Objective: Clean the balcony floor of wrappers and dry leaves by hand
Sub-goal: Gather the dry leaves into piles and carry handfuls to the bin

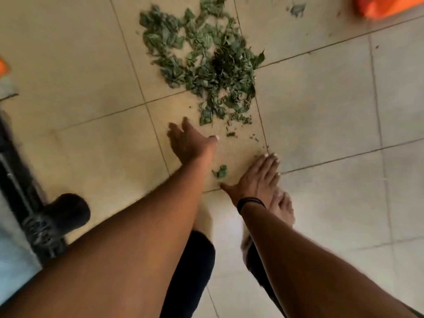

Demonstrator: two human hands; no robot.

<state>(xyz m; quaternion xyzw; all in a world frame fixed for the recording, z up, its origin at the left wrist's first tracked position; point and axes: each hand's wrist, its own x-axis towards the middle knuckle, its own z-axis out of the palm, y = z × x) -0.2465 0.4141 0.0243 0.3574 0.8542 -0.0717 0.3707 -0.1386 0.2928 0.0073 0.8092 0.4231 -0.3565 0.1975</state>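
Orange plastic object (pixel 385 5) sits at one o'clock, and a black cylindrical fitting (pixel 66 212) at eight o'clock on the beige tiled floor (pixel 321 99). Crumpled, dry green leaves (pixel 204 63) lie heaped at twelve o'clock, just beyond the left hand (pixel 190 143). One loose leaf scrap (pixel 220 171) lies between it and the right hand (pixel 257 177), which wears a black wristband (pixel 250 201). Both hands' fingers are straight, spread, holding nothing.

leaf pile (pixel 204 58) on floor (pixel 321 99), stray leaf (pixel 220 171) between hands
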